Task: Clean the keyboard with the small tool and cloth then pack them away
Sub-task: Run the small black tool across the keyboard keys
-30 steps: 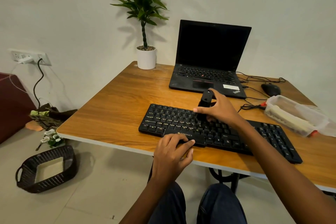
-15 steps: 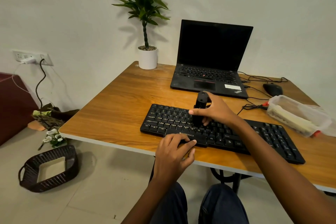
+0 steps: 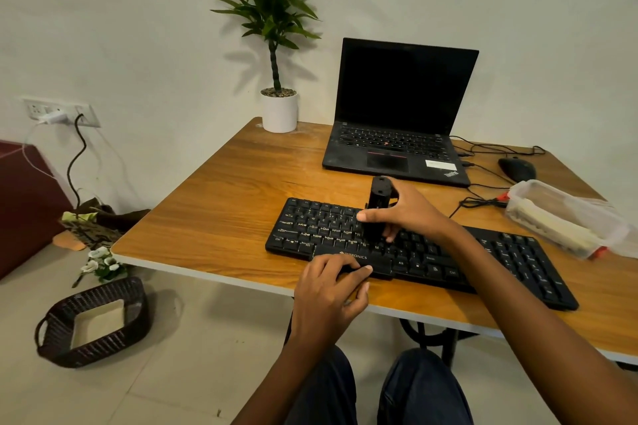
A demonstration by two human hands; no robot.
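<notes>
Head view: right hand (image 3: 411, 214) clasped the small black tool (image 3: 378, 197), upright on the middle keys of the keyboard (image 3: 500, 252). Left hand (image 3: 328, 290), fingers relaxed, pressed the keyboard's front edge on the wooden table (image 3: 224, 210).

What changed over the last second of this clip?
The right hand, gripping the small black cleaning tool, slid it leftward across the keyboard keys and stood it more upright. The left hand stayed resting on the keyboard's front edge; laptop and plastic container unmoved.
</notes>
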